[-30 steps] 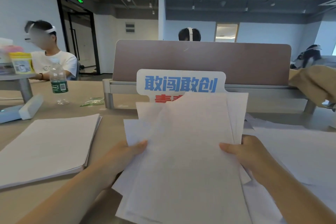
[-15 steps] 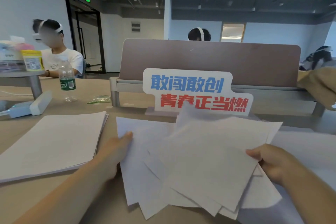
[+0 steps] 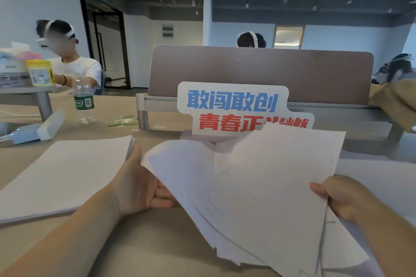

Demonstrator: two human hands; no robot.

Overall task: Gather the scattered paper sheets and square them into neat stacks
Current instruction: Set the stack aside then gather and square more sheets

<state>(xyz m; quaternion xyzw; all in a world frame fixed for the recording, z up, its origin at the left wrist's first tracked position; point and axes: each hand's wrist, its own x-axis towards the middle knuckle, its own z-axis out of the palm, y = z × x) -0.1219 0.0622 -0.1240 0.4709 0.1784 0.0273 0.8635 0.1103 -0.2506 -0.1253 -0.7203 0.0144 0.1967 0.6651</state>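
Holding a fanned sheaf (image 3: 258, 186) between both hands, above the table (image 3: 157, 243). Right hand (image 3: 337, 198) is pinching the sheaf's right edge, thumb on top, fingers curled beneath. Left hand (image 3: 139, 186) is lying spread against the left edge, palm facing the paper, fingers reaching under it, thumb raised clear; it is not clamping. Sheets are splaying out of register, long axes running roughly away from the wearer and tilted, corners fanning at the near side. Judgement: squaring is turning on the left palm, which is sitting right beside the ragged left edge. Finished stack (image 3: 63, 175) is lying flat just left of the left hand, making that hand the nearer one for any transfer. Loose sheets (image 3: 378, 177) are lying on the table at right. Sign (image 3: 231, 105) behind the sheaf is showing 敢闯敢创 in blue and 青春正 in red, the rest hidden by paper. Bottle (image 3: 83, 99) is carrying a green label, its text too small to read.
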